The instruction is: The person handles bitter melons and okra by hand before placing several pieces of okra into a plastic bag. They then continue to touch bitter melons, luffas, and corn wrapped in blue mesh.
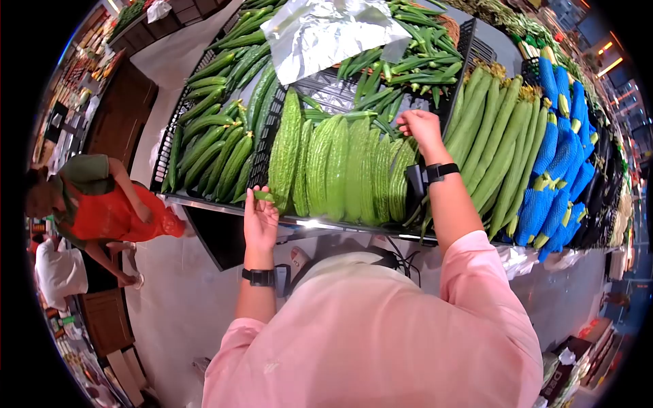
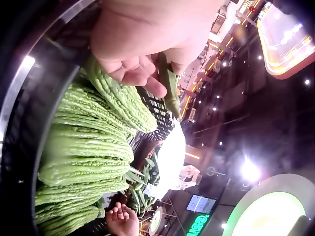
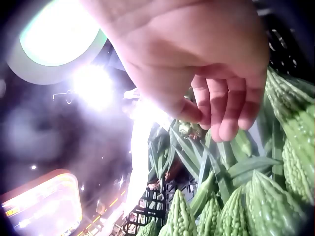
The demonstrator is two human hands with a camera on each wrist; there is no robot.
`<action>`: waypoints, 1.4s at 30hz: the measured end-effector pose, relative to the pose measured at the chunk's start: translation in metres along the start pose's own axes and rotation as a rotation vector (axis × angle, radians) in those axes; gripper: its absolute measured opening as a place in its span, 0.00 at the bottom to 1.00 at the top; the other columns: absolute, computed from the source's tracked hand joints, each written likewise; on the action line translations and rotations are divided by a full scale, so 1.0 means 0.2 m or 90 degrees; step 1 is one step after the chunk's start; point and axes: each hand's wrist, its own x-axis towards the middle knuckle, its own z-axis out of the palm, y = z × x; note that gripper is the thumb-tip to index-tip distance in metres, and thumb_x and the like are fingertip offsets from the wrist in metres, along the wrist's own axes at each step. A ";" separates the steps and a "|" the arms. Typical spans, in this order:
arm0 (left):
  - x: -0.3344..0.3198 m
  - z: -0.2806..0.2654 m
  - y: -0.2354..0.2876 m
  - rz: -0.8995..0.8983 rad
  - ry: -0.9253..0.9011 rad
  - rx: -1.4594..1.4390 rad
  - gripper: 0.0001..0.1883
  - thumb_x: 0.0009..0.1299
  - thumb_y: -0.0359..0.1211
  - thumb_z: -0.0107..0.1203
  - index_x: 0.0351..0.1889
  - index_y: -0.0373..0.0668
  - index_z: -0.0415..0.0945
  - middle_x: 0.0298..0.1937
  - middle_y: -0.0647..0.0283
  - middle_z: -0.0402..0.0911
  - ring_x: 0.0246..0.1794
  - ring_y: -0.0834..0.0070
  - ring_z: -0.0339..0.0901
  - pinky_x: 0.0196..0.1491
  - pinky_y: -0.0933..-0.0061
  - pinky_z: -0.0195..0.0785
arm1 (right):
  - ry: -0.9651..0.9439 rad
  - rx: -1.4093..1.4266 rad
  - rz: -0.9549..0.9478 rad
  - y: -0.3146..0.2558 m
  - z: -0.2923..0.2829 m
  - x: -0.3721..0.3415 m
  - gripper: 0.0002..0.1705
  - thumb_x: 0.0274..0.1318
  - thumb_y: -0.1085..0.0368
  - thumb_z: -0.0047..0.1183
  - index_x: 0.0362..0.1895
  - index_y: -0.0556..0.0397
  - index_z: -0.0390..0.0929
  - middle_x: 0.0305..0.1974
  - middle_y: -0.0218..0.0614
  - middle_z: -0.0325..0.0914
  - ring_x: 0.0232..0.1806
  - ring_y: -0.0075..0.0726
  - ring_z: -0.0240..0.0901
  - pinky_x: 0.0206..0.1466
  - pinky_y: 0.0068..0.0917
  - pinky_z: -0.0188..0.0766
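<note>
An okra pod (image 2: 169, 88) is pinched by the left hand (image 1: 260, 221) at near left, its tapered end shown clearly only from that wrist. The right hand (image 1: 420, 129) is held loosely curled, empty, above far okra (image 3: 253, 165). Bitter melons (image 1: 337, 166) are ranged between; luffas (image 1: 500, 139), farther right, are shown by the head view alone.

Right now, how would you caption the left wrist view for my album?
Left hand pinching a green okra pod near bumpy bitter melons, with the right hand beyond.

Slim green okra pod (image 2: 170, 91), pinched aloft
</note>
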 end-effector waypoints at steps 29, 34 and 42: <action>-0.10 0.05 -0.01 -0.007 0.005 0.035 0.16 0.82 0.45 0.55 0.59 0.46 0.75 0.50 0.65 0.84 0.36 0.80 0.80 0.39 0.77 0.75 | -0.260 -0.920 -0.701 -0.15 0.24 0.18 0.11 0.58 0.67 0.55 0.44 0.42 0.84 0.39 0.33 0.87 0.47 0.41 0.82 0.49 0.40 0.69; -0.07 0.15 -0.05 -0.154 -0.122 -0.007 0.14 0.83 0.43 0.52 0.53 0.44 0.78 0.42 0.63 0.85 0.41 0.67 0.85 0.46 0.67 0.80 | -0.119 -0.824 -0.429 -0.42 0.15 -0.10 0.21 0.62 0.57 0.63 0.57 0.49 0.84 0.33 0.47 0.86 0.35 0.55 0.83 0.37 0.46 0.78; -0.02 0.61 -0.26 -0.202 -0.238 0.067 0.25 0.86 0.41 0.42 0.75 0.38 0.61 0.72 0.51 0.73 0.66 0.58 0.76 0.66 0.54 0.70 | -0.121 -0.444 -0.335 -0.32 0.39 -0.74 0.34 0.63 0.58 0.66 0.71 0.53 0.74 0.36 0.44 0.87 0.28 0.36 0.79 0.36 0.32 0.76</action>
